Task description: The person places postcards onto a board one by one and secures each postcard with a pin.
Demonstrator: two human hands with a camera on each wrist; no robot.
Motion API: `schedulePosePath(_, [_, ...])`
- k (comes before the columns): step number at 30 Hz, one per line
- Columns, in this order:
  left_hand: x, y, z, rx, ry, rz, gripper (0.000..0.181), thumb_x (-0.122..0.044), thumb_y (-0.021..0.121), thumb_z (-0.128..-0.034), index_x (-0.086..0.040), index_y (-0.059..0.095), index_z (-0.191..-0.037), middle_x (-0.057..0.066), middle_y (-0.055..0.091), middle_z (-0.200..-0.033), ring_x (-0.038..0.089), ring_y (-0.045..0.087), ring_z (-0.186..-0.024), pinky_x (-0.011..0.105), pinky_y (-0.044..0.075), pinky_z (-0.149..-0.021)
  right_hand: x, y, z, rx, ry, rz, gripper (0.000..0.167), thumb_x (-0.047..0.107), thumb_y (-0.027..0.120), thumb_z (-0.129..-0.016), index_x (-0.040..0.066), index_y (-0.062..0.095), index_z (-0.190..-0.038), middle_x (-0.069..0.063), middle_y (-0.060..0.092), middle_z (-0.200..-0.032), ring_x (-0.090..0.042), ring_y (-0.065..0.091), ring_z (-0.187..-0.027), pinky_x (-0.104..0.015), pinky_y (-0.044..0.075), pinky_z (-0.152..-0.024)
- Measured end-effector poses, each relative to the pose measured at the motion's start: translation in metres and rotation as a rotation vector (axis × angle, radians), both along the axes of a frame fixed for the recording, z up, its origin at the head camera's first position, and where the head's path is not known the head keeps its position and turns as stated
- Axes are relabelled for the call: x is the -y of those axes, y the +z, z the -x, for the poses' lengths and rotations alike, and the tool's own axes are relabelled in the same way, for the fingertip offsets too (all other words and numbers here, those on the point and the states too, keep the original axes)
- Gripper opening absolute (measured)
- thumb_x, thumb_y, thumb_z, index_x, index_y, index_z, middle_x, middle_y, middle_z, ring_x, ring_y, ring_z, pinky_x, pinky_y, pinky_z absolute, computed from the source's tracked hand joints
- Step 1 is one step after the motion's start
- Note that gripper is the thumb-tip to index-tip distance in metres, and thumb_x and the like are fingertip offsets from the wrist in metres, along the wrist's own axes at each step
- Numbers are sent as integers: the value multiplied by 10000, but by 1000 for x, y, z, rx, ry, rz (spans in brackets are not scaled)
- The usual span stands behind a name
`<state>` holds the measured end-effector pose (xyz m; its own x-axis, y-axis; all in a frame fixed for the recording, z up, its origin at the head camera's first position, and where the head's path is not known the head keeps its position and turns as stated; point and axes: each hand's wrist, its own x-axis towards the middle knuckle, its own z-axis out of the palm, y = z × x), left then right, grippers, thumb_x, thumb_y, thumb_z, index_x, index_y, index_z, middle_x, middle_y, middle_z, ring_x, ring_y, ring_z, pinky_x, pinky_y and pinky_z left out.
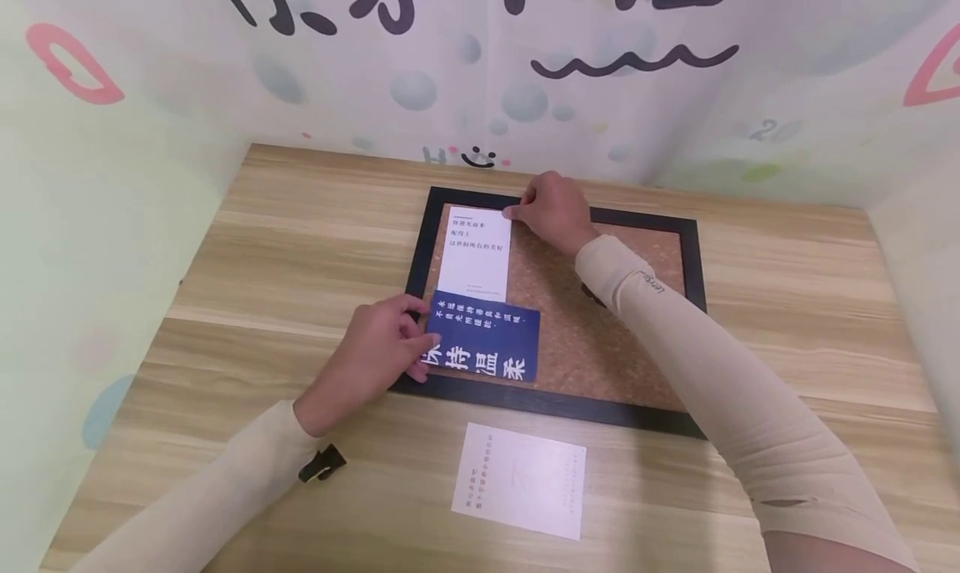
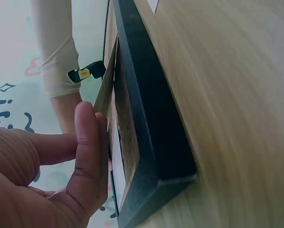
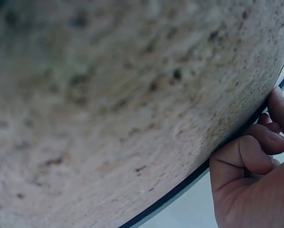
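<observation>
A black-framed cork board (image 1: 607, 323) lies on the wooden table. My left hand (image 1: 378, 348) pinches the left edge of a blue card (image 1: 487, 331) with white characters, thumb on top. That card is over the board's lower left, and in the left wrist view its edge tilts up off the cork. A white card (image 1: 476, 252) with dark print lies on the board's upper left; its lower end meets the blue card. My right hand (image 1: 555, 210) holds the white card's top right corner at the frame's far side, its fingers curled in the right wrist view (image 3: 256, 161).
A second white card (image 1: 519, 481) with faint print lies on the table in front of the board. A printed cloth wall (image 1: 450, 81) rises behind the table's far edge. Walls stand at both sides too.
</observation>
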<state>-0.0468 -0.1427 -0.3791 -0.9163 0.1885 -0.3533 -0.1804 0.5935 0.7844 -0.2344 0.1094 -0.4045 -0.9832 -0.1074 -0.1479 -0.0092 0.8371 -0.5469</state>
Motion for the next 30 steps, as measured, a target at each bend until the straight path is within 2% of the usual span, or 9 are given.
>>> schedulePosePath(7, [-9, -7, -2, -25, 3, 17, 427, -12, 784, -1008, 101, 628, -1389, 93, 719, -814, 168, 721, -575, 326, 609, -588, -1, 1, 0, 3, -6, 13, 288, 298, 827, -1016, 66, 755, -861, -79, 689, -779, -243, 591, -747, -348, 440, -663])
schedulePosePath(14, [-13, -12, -4, -31, 7, 10, 319, 13, 785, -999, 107, 664, -1279, 107, 732, -833, 178, 705, -563, 324, 614, -566, -1, -1, 1, -3, 8, 5, 294, 305, 826, -1015, 67, 752, -859, -74, 693, -780, -239, 595, -750, -350, 443, -664])
schedulePosePath(19, [-13, -13, -5, -27, 12, 42, 279, 6, 787, -1000, 100, 677, -1239, 108, 738, -841, 178, 681, -561, 316, 597, -535, 0, -2, 1, -6, 10, 8, 306, 308, 830, -1012, 73, 740, -838, -63, 678, -755, -231, 586, -730, -344, 433, -652])
schedulePosePath(30, [-15, -12, -1, -28, -34, 97, 295, -13, 788, -1006, 109, 673, -1248, 64, 701, -729, 163, 680, -514, 301, 564, -507, -1, -1, 2, 0, 6, 6, 309, 318, 840, -1000, 79, 743, -830, -42, 666, -729, -223, 579, -714, -346, 424, -635])
